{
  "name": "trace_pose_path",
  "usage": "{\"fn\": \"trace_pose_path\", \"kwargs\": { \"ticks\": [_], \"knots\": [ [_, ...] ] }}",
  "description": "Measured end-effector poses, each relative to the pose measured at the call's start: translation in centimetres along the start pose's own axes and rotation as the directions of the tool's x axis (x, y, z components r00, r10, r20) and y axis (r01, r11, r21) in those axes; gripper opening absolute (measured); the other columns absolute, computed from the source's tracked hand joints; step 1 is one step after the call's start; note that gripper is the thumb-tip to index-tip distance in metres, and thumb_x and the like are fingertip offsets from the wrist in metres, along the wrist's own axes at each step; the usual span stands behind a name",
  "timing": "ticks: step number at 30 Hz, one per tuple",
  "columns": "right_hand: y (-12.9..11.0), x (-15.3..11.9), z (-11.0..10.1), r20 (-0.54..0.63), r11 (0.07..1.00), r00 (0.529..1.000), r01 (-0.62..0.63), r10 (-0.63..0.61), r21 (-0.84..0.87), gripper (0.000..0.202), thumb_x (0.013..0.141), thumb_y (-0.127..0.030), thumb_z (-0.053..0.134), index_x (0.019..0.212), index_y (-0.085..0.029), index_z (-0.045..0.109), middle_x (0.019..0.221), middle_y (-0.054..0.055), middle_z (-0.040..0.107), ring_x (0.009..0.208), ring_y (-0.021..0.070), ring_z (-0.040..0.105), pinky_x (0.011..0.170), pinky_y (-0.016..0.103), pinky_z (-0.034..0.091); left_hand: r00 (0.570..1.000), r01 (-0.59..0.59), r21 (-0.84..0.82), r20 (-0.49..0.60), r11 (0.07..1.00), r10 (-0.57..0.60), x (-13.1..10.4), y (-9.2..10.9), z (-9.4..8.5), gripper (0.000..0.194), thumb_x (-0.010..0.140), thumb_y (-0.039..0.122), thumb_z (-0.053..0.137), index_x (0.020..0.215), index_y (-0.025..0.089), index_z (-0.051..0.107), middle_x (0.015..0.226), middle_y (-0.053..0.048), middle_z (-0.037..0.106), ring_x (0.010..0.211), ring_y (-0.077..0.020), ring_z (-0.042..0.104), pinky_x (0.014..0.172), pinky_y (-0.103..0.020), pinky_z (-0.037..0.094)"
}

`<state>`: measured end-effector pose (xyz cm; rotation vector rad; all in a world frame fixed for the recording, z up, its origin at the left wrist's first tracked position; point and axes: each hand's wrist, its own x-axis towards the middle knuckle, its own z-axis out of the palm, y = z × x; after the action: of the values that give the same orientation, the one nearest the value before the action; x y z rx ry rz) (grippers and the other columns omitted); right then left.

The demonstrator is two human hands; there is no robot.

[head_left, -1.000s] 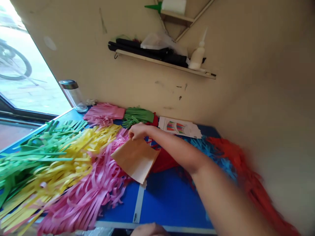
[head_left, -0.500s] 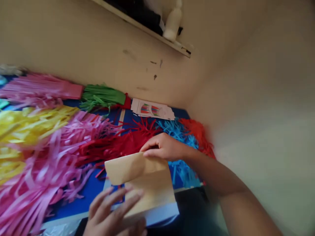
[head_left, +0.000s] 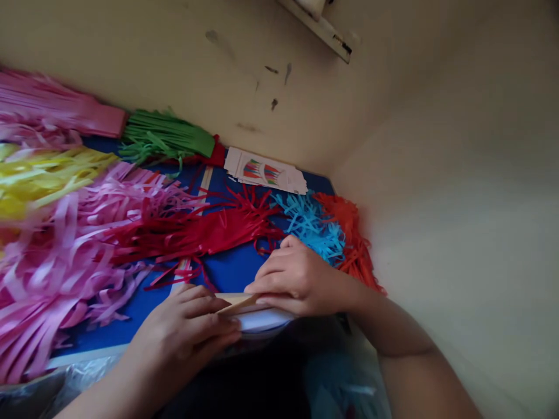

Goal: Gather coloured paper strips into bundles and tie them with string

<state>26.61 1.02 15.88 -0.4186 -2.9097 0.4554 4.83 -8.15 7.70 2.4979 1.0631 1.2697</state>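
Note:
At the near edge of the blue table, both my hands hold a folded tan paper, with a white paper layer facing me below it. My left hand is closed on the left end, thumb and fingers pinching the edge. The fingers of my right hand are closed on the right end. Only a thin strip of the paper shows between the hands. Just behind it lies a bundle of red paper fringe, apart from my fingers.
Fringe bundles cover the blue table: pink, yellow, green, light blue and orange. Printed white cards lie at the back by the wall. A shelf juts out above. Clear plastic is at front left.
The tan paper, earlier facing me broadly, is now tipped nearly edge-on and lower. My left hand, previously spread beside it, has closed on its left end. The view has shifted downward.

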Motion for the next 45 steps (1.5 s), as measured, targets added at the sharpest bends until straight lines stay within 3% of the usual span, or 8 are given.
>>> {"fn": "trace_pose_path", "kwargs": {
  "ticks": [5,20,25,27,31,34,38,45],
  "knots": [
    [-0.3,0.0,1.0,-0.092,0.977,0.989,0.096,-0.115,-0.189,0.021,0.100,-0.022,0.053,0.103,-0.029,0.072,0.102,-0.003,0.076,0.083,0.0129,0.066,0.078,0.038,0.031,0.999,0.027,-0.026,-0.020,0.999,-0.027,0.2,-0.2,-0.1,0.018,0.092,0.030,0.060,0.078,0.026,0.070,0.067,0.004,0.071,0.060,-0.0104,0.062,0.055,-0.020,0.047],
    [0.4,-0.7,2.2,-0.223,0.926,0.946,0.149,-0.235,-0.346,0.023,0.101,-0.023,0.051,0.099,-0.034,0.071,0.105,-0.008,0.075,0.084,0.0101,0.065,0.082,0.037,0.032,0.996,0.079,-0.067,-0.043,0.995,-0.082,-0.8,-0.5,0.6,0.010,0.090,0.028,0.064,0.083,0.026,0.070,0.071,0.005,0.072,0.065,-0.0096,0.064,0.061,-0.020,0.050],
    [0.9,-1.2,2.1,-0.216,0.985,0.964,0.136,-0.157,-0.107,0.017,0.096,-0.024,0.059,0.091,-0.034,0.072,0.116,-0.006,0.071,0.102,0.0148,0.065,0.094,0.040,0.035,0.992,0.118,-0.089,-0.039,0.989,-0.122,-1.2,-0.7,0.8,0.006,0.089,0.028,0.065,0.086,0.026,0.070,0.077,0.005,0.073,0.069,-0.0098,0.064,0.064,-0.020,0.051],
    [1.2,-2.3,2.3,-0.267,0.995,0.964,0.047,-0.022,0.087,0.012,0.094,-0.033,0.064,0.086,-0.035,0.073,0.110,-0.003,0.071,0.107,0.0192,0.063,0.097,0.042,0.040,0.992,0.113,-0.084,-0.054,0.990,-0.118,-1.1,-0.8,0.8,0.006,0.088,0.028,0.066,0.085,0.027,0.071,0.076,0.005,0.073,0.069,-0.0101,0.065,0.065,-0.020,0.052],
    [0.7,-5.4,5.0,-0.531,0.927,0.790,-0.120,0.306,0.356,0.030,0.082,-0.054,0.072,0.108,-0.038,0.069,0.097,0.005,0.066,0.097,0.0250,0.063,0.085,0.044,0.053,0.990,0.108,-0.054,-0.090,0.993,-0.113,-1.1,-1.1,0.6,0.009,0.089,0.031,0.063,0.090,0.026,0.072,0.077,0.003,0.075,0.072,-0.0123,0.068,0.065,-0.022,0.054],
    [-1.2,-6.9,8.2,-0.633,0.960,0.727,-0.141,0.267,0.242,0.062,0.083,-0.047,0.074,0.138,-0.038,0.049,0.098,0.005,0.069,0.101,0.0275,0.064,0.089,0.046,0.053,0.991,0.080,-0.038,-0.108,0.996,-0.083,-1.1,-1.3,0.6,0.012,0.090,0.033,0.062,0.088,0.026,0.072,0.075,0.005,0.075,0.069,-0.0110,0.068,0.064,-0.020,0.053],
    [-3.3,-6.8,11.3,-0.795,0.943,0.569,-0.331,0.211,0.013,0.090,0.083,-0.033,0.076,0.154,-0.033,0.021,0.095,0.005,0.075,0.112,0.0329,0.061,0.100,0.059,0.044,0.988,0.075,-0.019,-0.138,0.997,-0.077,-0.9,-1.5,0.9,0.015,0.090,0.036,0.063,0.087,0.026,0.073,0.075,0.004,0.075,0.069,-0.0105,0.069,0.064,-0.020,0.055],
    [-3.1,-6.3,11.4,-0.690,0.892,0.575,-0.187,0.439,0.412,0.091,0.093,-0.046,0.064,0.157,-0.025,0.002,0.094,0.005,0.076,0.084,0.0206,0.075,0.082,0.032,0.061,0.994,-0.001,-0.020,-0.111,1.000,-0.001,0.4,0.3,0.1,0.016,0.092,0.031,0.060,0.099,0.025,0.073,0.081,0.001,0.076,0.070,-0.0114,0.070,0.064,-0.020,0.056]
  ]
}}
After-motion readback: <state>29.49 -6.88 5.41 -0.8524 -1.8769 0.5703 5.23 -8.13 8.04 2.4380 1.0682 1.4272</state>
